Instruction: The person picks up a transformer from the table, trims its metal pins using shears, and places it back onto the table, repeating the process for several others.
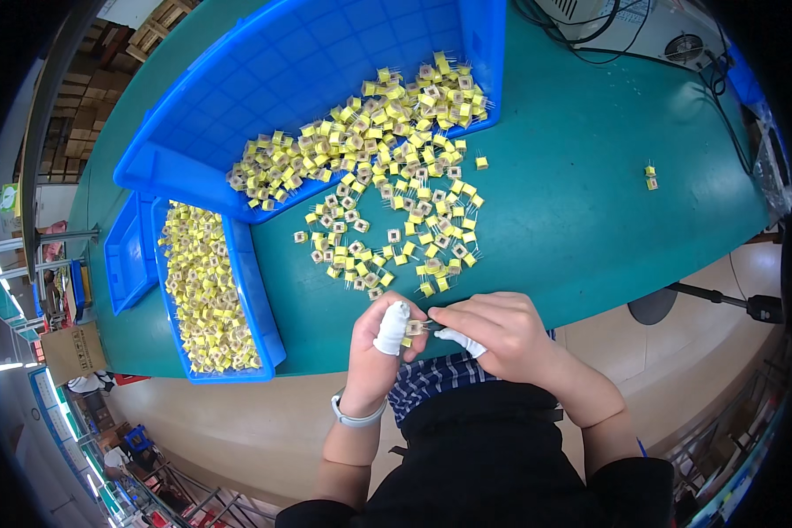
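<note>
Close to my body, at the table's near edge, my left hand (371,352) pinches a small yellow transformer (414,328) with thin metal leads. A white wrap covers its thumb. My right hand (510,333) comes in from the other side, its fingertips closed at the leads. Something dark and thin shows between those fingertips, too small to name. White wrapping also shows on one of its digits. Just beyond both hands lies a loose spread of similar transformers (431,238), some showing a brown core, others a yellow side.
A large blue bin (282,88) lies tipped, transformers spilling from it onto the green table (572,202). Left of the spread stands a filled blue tray (260,295), with another blue tray (123,264) beside it. Far right are two transformers (651,178), cables and a beige machine (642,31).
</note>
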Action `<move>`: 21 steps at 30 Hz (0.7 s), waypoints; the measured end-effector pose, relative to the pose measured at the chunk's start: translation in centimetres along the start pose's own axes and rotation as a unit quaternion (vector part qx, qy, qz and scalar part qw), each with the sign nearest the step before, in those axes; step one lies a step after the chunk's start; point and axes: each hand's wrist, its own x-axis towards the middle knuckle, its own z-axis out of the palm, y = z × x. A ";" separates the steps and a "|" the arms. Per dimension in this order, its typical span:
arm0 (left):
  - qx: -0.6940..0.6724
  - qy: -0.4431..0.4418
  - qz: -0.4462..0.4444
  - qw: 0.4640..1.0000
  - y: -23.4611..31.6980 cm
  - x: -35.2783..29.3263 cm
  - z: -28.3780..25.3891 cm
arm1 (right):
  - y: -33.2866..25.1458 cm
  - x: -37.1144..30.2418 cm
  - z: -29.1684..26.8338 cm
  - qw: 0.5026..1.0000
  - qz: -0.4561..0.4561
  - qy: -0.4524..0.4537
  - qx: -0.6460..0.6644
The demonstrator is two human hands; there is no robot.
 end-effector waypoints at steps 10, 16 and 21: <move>-0.195 -0.068 0.022 0.978 0.7 0.5 -1.5 | -0.1 0.1 -0.2 0.999 0.029 0.034 -0.002; 0.008 0.021 0.061 0.998 1.2 0.7 -3.1 | 0.0 0.0 -0.5 0.998 0.037 0.044 -0.008; 0.514 0.167 0.191 0.819 1.0 1.6 -0.7 | 0.2 -0.1 -0.2 0.998 0.038 0.049 -0.008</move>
